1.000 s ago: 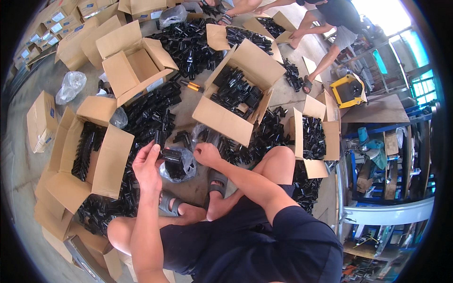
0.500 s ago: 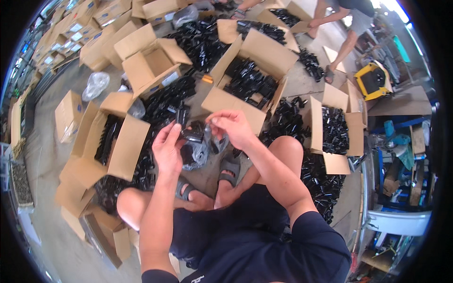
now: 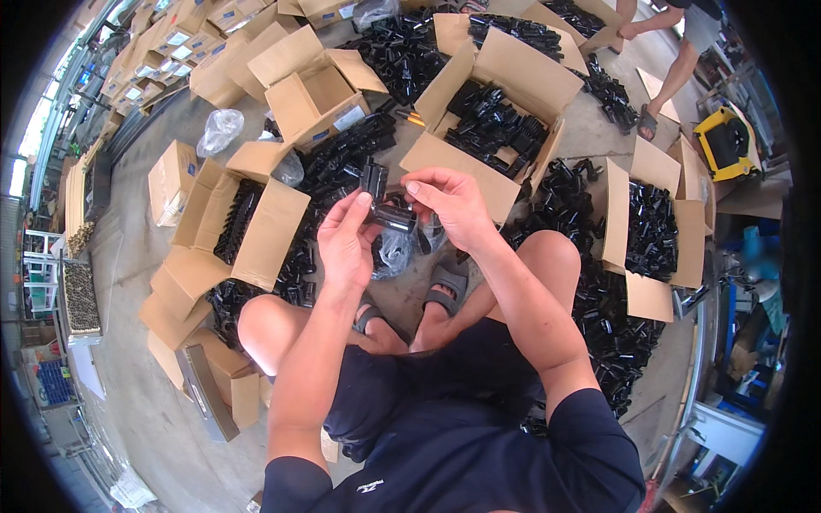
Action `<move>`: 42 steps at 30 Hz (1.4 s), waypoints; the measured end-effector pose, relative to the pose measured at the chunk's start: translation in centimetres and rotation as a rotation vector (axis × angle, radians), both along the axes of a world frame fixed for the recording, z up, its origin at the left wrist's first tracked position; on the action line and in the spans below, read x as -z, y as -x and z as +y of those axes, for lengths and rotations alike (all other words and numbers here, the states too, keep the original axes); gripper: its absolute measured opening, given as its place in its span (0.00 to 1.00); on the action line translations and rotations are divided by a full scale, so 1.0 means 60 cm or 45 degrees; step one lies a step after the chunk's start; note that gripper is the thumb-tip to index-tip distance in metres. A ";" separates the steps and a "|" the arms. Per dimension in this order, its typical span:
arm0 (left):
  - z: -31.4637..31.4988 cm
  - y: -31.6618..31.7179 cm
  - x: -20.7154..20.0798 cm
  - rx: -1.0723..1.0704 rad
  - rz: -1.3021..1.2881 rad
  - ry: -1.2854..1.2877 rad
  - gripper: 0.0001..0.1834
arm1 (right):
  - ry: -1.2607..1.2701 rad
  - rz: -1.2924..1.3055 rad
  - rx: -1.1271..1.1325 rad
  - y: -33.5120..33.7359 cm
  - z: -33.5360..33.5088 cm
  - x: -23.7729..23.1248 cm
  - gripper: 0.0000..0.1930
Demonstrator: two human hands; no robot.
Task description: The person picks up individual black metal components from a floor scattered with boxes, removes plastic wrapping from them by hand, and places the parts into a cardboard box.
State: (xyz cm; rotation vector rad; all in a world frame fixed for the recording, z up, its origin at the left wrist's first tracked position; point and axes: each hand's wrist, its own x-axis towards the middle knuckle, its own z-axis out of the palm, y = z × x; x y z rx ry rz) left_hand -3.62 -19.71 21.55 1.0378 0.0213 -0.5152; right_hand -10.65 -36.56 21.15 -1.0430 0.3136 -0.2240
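Observation:
My left hand (image 3: pixel 344 244) is closed around a glossy black L-shaped plastic part (image 3: pixel 375 181), thumb on top; one arm points up and the other runs to the right. My right hand (image 3: pixel 455 205) is beside its right end, with thumb and forefinger pinched together; whatever lies between those fingertips is too small to make out. Below the part, a clear plastic bag (image 3: pixel 393 253) is on the floor in front of my sandalled feet. Just ahead of my right hand stands an open cardboard box (image 3: pixel 462 177) with similar black parts inside.
Loose black parts (image 3: pixel 607 333) are heaped to my right, beside another filled open box (image 3: pixel 649 297). At left are an open box (image 3: pixel 269 244) and a closed one (image 3: pixel 174 184). Stacked cartons (image 3: pixel 162 60) fill the far left. Another person's leg (image 3: pixel 671 81) shows near a yellow-framed object (image 3: pixel 723 141).
The whole view has swung left, so the scene sits further right and higher. My left hand keeps hold of the black part, and my right hand stays pinched beside it.

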 end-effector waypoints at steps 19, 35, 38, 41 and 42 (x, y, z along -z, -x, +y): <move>-0.016 -0.034 0.041 -0.057 -0.086 -0.148 0.13 | 0.217 0.122 0.107 -0.046 0.027 0.037 0.07; -0.018 -0.034 0.045 -0.192 -0.393 -0.289 0.14 | -0.330 0.229 0.363 -0.067 0.090 0.047 0.07; -0.024 -0.027 0.035 -0.179 -0.461 -0.472 0.15 | -0.437 0.194 0.478 -0.069 0.101 0.070 0.07; -0.014 -0.031 0.048 -0.152 -0.556 -0.442 0.16 | -0.360 0.244 0.487 -0.072 0.110 0.061 0.06; -0.023 -0.026 0.051 -0.127 -0.542 -0.396 0.16 | -0.329 0.268 0.497 -0.069 0.105 0.075 0.06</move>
